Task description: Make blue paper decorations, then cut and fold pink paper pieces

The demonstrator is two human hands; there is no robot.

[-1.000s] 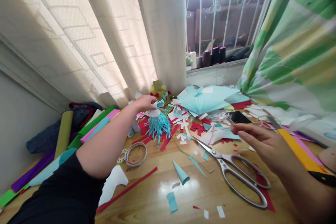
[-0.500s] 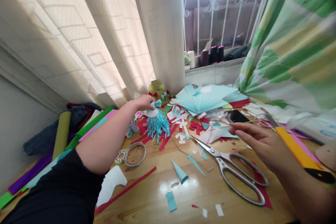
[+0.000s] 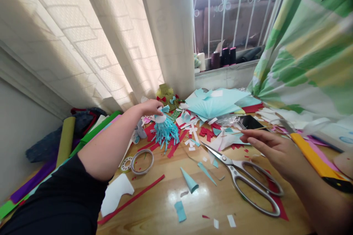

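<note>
- The left hand (image 3: 150, 107) pinches the white top of a light-blue fringed paper tassel (image 3: 165, 132) between its fingertips and thumb, holding it up in the air
- The right hand (image 3: 275, 150), well to the right of the tassel, has its fingers loosely curled and seems to pinch a thin wooden stick (image 3: 253, 128)
- Large steel scissors (image 3: 242, 183) lie open on the wooden table (image 3: 157, 213) below and right of the tassel, under the right hand
- A light-blue paper fan (image 3: 213, 102) lies just behind and right of the tassel, with a black phone (image 3: 249, 122) farther right
- Red and white paper scraps (image 3: 190, 132) are strewn directly beneath and beside the tassel
- A roll of tape (image 3: 142, 161) sits below and left of the tassel, near the left forearm (image 3: 107, 150)
- A light-blue paper cone (image 3: 189, 180) lies below the tassel
- That forearm crosses in front of the rolled paper sheets (image 3: 66, 141) left of the tassel
</note>
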